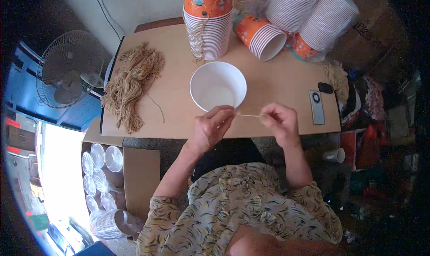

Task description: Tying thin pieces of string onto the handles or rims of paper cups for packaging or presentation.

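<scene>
A large white paper bucket [199, 79] stands on the table in front of me, its mouth facing up toward me. Fingers of my left hand [209, 129] are pinched at its near rim, closed on one end of a thin pale string [249, 115]. To the right, my right hand [283, 122] grips the string's other end between thumb and fingers, and the stretch between the hands runs straight. Whether the string is fixed to the bucket is hidden by my left fingers. A heap of tan string [130, 88] lies on the table's left side.
Nested paper buckets [219, 36] rise behind the white one, with knotted cords hanging down their side. Another orange stack [255, 34] lies tipped over. Plastic-wrapped stacks [329, 20] fill the back right. A phone [316, 107] rests near the table's right edge; a fan [69, 70] stands left.
</scene>
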{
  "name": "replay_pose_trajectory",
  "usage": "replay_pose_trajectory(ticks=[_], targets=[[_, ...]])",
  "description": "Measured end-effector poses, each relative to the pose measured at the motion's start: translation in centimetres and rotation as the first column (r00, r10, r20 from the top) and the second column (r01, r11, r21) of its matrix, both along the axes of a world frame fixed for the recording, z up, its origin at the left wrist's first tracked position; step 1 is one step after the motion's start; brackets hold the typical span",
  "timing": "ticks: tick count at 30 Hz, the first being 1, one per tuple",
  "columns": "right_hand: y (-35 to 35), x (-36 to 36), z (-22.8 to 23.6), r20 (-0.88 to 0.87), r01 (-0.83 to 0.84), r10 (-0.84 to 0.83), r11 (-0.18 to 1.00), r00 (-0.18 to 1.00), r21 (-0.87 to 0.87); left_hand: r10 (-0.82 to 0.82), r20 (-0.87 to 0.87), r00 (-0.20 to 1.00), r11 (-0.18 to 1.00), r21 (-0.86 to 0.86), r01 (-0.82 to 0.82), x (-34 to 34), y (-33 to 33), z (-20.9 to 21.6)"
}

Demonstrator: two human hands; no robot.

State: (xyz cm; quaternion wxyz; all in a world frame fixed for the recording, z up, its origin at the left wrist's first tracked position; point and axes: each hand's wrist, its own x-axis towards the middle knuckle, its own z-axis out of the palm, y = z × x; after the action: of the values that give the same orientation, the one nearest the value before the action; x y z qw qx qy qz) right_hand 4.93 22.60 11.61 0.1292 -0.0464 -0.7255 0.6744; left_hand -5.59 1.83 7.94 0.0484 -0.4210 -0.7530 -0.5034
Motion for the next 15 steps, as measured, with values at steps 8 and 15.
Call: replay_pose_trajectory(ticks=[8,15], targets=[[1.0,2.0,0.7,-0.128,0.067,-0.104,0.961,0.986,-0.267,0.081,0.034,0.996,0.996,-0.047,-0.079,0.1,-0.1,-1.0],[-1.6,2.8,7.9,-0.572,0.376,-0.214,0.909,0.792,0.181,0.147,-0.057,0.988,0.986,-0.072,-0.151,-0.8,0.8,-1.1]])
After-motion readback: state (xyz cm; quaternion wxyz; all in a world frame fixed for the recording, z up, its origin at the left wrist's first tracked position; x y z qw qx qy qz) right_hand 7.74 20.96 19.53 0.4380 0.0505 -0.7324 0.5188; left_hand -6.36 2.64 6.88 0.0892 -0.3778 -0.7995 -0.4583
